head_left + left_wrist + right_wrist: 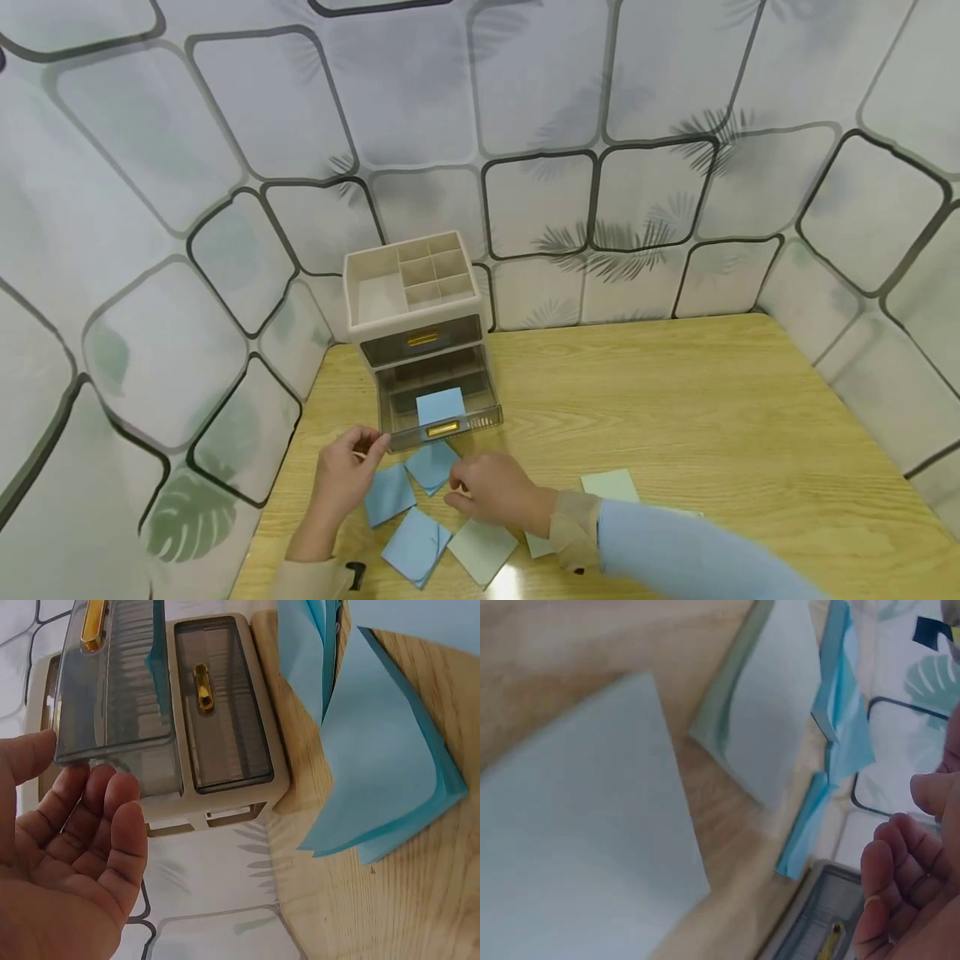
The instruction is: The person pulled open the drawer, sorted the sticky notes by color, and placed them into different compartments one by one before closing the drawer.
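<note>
My left hand (347, 468) is at the left front corner of the pulled-out lower drawer (486, 415). In the left wrist view its thumb and fingertips pinch that clear grey corner. A blue sticky note pad (441, 403) lies inside the drawer, behind the gold handle (442, 429). My right hand (498, 490) hovers over the paper pads with loosely curled fingers and nothing in them. Below the drawer are three blue pads, one (432, 465) close to it, another (390, 495) to the left, a third (417, 545) nearer me. A pale green pad (483, 550) lies beside the third.
The beige desktop organizer (412, 317) has a closed upper drawer (390, 347) and a compartmented top. More pale green pads (611, 484) lie partly under my right forearm. The wooden table (675, 400) meets patterned curtains (540, 200) at the back and sides.
</note>
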The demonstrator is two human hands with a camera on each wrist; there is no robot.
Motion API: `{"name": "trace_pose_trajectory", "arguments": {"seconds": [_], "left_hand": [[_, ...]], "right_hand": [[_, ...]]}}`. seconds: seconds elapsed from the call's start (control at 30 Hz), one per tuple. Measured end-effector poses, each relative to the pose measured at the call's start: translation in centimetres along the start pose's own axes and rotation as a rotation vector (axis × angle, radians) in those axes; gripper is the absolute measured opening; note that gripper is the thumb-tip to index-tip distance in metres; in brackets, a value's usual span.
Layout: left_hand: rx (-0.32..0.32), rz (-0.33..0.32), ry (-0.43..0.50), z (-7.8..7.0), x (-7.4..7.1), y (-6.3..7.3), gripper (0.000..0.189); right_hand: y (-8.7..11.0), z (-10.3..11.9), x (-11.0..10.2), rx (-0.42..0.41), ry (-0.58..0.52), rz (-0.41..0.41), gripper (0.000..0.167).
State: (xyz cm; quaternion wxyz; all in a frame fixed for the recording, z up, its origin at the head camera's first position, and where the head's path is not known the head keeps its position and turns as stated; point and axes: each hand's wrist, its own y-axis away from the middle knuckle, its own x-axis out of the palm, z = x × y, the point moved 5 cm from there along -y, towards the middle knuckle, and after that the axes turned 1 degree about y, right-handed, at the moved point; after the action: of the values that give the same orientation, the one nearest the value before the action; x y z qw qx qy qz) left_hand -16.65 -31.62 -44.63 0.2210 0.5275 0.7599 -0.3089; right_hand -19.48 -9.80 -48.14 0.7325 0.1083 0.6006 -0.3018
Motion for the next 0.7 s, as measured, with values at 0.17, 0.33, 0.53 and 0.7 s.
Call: {"name": "trace_pose_trajectory", "arguments": {"seconds": [0.17,0.33,0.53,0.7], "left_hand": [[0.008,0.035,-0.011,0.0,-0.2,-0.2,0.015],[0.032,0.053,-0.018,-0.1,-0.3,-0.3,0.016],[0.051,0.056,-0.031,0.0,-0.4,-0.3,0.015],[0.047,0.061,-0.024,0.0,-0.4,-0.3,0.016]], "right_hand": [[-0.6,1.0,1.6,0.042,0.05,0.093,0.03],[-1.2,1.9,2.4,0.105,0.107,0.162,0.043],[-1.8,2.9,3.5,0.121,0.193,0.273,0.065],[-1.8,3.4,4.0,0.131,0.191,0.296,0.074]]}}
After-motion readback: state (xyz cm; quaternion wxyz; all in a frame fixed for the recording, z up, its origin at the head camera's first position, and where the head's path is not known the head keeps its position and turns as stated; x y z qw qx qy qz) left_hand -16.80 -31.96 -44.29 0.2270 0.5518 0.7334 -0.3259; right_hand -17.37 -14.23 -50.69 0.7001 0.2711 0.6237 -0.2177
